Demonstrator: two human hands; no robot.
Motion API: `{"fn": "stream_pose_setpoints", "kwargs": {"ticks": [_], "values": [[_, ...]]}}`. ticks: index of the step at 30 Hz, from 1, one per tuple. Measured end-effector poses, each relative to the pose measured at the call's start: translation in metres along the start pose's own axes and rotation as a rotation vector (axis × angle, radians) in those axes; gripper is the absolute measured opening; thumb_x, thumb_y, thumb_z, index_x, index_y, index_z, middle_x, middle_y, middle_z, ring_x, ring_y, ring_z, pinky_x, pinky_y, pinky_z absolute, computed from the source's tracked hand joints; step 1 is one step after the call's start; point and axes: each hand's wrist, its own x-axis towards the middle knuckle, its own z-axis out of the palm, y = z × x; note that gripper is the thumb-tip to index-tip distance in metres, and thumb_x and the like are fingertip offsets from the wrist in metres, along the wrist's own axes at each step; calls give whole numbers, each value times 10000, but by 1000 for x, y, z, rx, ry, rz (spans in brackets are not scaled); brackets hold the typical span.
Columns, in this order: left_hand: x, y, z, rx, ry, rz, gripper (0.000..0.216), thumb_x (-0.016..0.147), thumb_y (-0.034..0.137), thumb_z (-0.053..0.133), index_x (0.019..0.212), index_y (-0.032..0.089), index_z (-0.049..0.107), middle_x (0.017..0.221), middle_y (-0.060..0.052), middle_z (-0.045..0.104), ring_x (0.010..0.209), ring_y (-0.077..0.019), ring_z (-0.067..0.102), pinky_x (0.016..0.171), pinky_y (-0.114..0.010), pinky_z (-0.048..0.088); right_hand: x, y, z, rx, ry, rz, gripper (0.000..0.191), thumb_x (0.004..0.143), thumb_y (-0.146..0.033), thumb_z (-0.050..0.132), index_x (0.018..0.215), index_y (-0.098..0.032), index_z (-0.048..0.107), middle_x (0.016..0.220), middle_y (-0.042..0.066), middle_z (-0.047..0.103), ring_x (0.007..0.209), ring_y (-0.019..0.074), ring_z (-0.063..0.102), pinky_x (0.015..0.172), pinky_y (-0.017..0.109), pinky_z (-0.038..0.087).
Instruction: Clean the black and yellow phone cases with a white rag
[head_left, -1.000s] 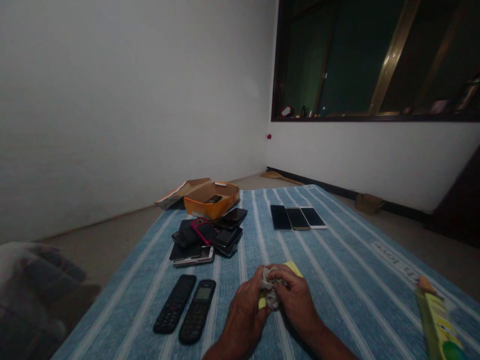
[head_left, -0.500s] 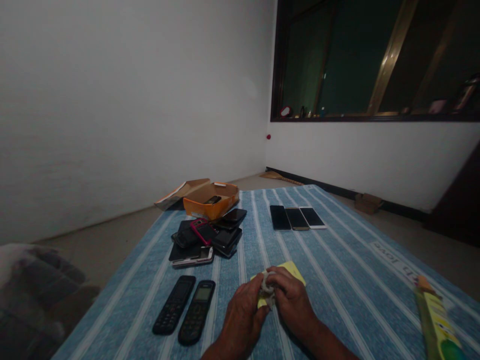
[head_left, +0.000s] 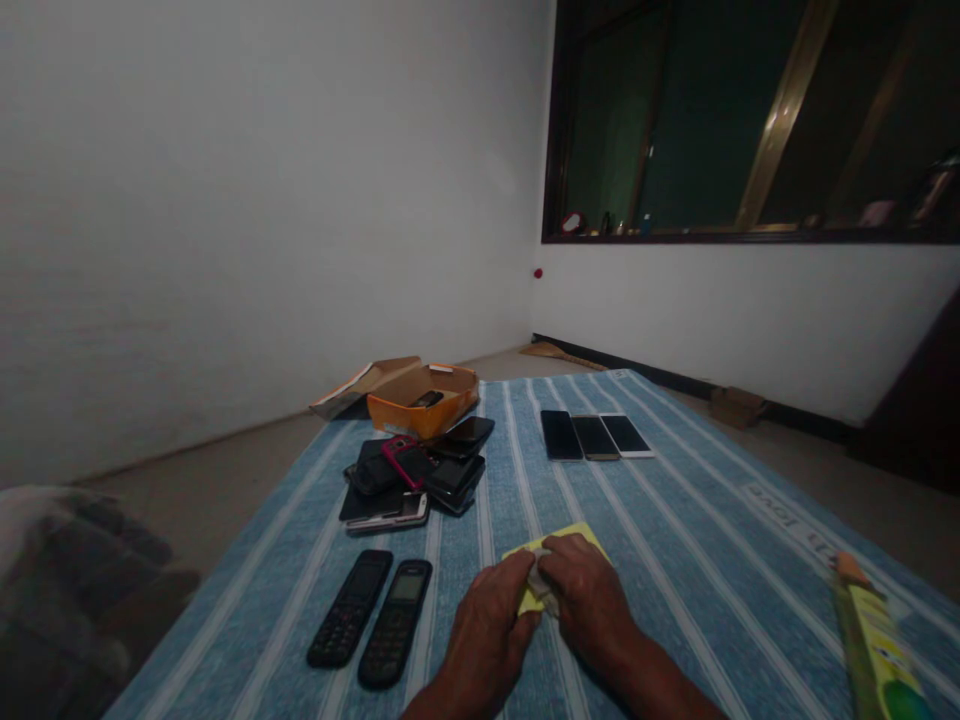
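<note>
My left hand (head_left: 491, 625) and my right hand (head_left: 585, 600) are together low in the middle, over a blue striped cloth (head_left: 675, 540). Between them they press a small crumpled grey rag (head_left: 541, 585) onto a flat yellow object (head_left: 547, 550), which lies on the cloth. The left fingers hold the yellow object's near edge; the right fingers are closed over the rag. Most of the yellow object is hidden under the hands.
Two black keypad phones (head_left: 371, 620) lie side by side left of my hands. Behind them is a heap of phones (head_left: 416, 475) and an open orange box (head_left: 424, 400). Three smartphones (head_left: 596, 436) lie in a row farther back. A yellow-green package (head_left: 874, 650) sits at the right.
The hands and rag have sunk lower onto the yellow object, and the rag is more covered by the right fingers than a second ago.
</note>
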Motion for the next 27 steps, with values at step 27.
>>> {"fn": "stream_pose_setpoints", "kwargs": {"ticks": [27], "values": [[-3, -5, 15, -30, 38, -97, 618, 746, 163, 600, 1342, 208, 446, 1370, -138, 554, 1324, -332, 463, 1080, -577, 399, 8, 12, -9, -255, -114, 59, 166, 892, -83, 548, 864, -187, 675, 895, 65, 633, 857, 214, 522, 747, 303, 375]]}}
